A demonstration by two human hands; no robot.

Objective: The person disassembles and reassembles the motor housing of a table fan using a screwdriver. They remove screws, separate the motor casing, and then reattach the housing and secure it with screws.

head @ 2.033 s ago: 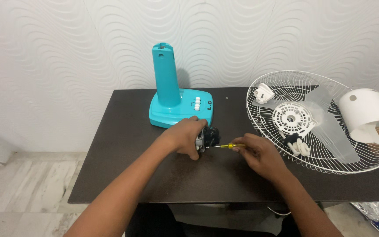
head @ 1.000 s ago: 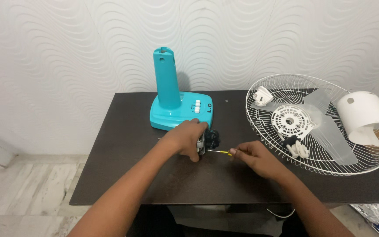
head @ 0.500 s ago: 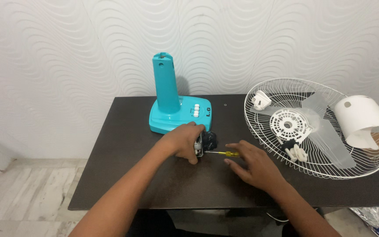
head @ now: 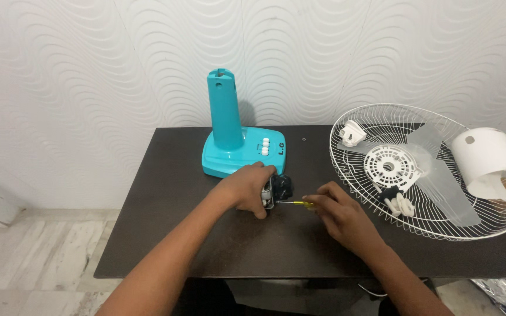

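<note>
Two hands busy: left hand gripping small motor, right hand pinching yellow screwdriver at it; fan looks mostly stripped, grille and blade off on bench

We see bright, even, soft light with faint shadows. Our view is sharp. The dark table shows mild sheen.
</note>
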